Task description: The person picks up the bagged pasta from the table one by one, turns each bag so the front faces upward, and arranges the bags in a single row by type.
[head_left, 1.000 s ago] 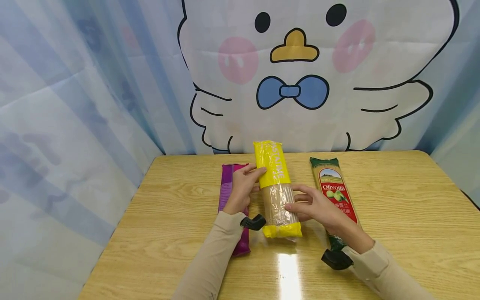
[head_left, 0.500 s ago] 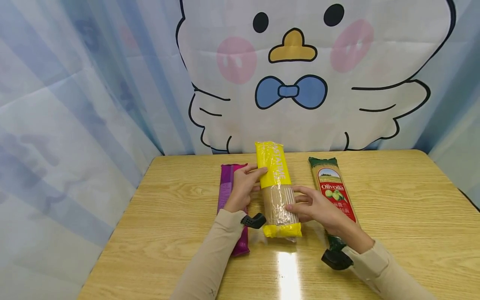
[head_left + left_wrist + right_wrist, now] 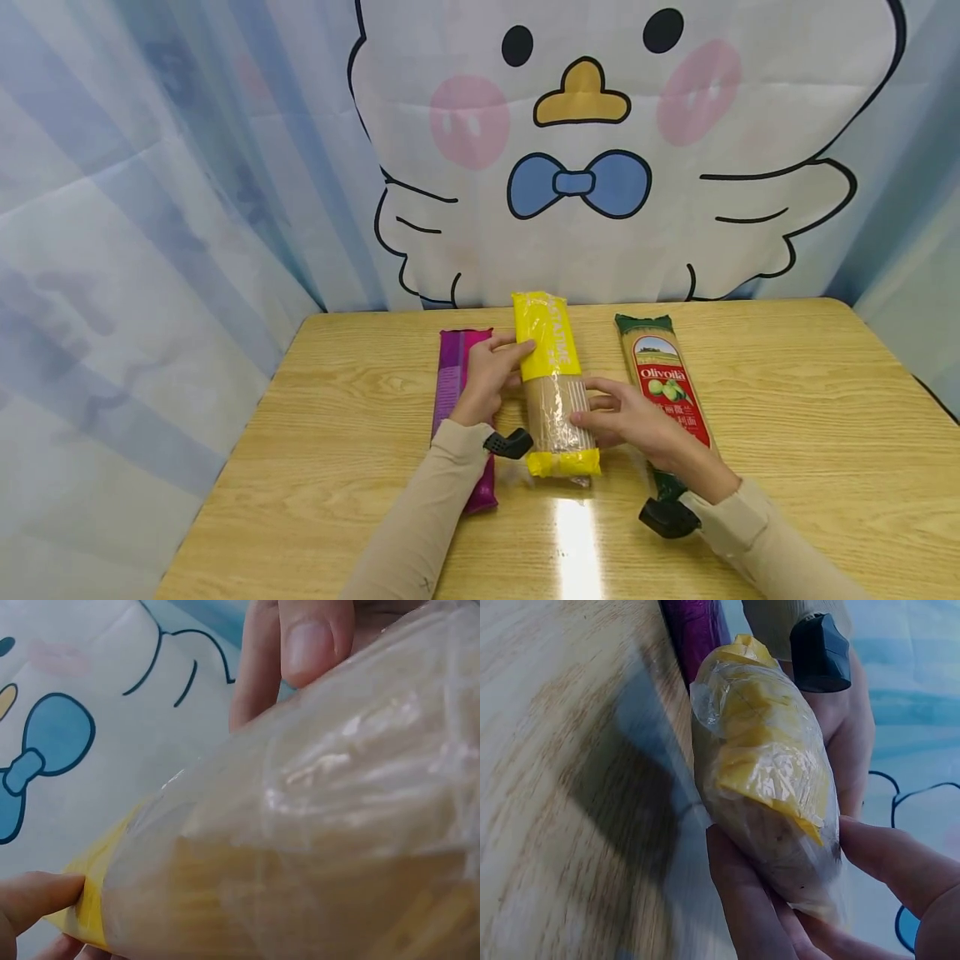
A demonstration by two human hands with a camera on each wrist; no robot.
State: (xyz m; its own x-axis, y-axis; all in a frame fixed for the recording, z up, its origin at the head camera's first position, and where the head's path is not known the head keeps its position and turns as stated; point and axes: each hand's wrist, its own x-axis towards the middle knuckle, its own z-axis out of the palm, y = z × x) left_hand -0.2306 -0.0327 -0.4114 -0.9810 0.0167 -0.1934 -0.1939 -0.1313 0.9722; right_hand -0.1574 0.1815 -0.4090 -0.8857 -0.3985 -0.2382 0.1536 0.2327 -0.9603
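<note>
Slanting inward from the near edge, the left sleeve point(image 3: 420, 517) and the right sleeve point(image 3: 772, 542) are framing the work, with a black wrist device point(image 3: 507, 444) sitting at each cuff. The right hand point(image 3: 626, 417) is curving in from the side, its thumb lying on the front of the pasta packet point(image 3: 553, 396) and its other fingers bending around the right edge, so that its grip is spanning the lower half. A little farther up, the left hand point(image 3: 489, 375) is pinching the upper left edge, thumb over the yellow wrapper and fingers partly hidden behind. Between them, the two hands are holding the packet above the table point(image 3: 337, 500); the right wrist view is showing it apart from the wood, beside a dark shadow point(image 3: 637, 802). Its long axis is running away from the person and leaning slightly left at the far end, the lettered yellow end pointing toward the curtain point(image 3: 330, 208) and the narrow yellow band facing the person. That band is jutting out nearer than the right thumb, while the lettered end is extending beyond the left one. Alongside, a purple packet point(image 3: 450, 383) is lying partly hidden by the left arm, and the Olivoilà packet point(image 3: 662, 375) is lying partly behind the right wrist. Beyond the table, a white cartoon figure point(image 3: 577, 258) is filling the cloth.
</note>
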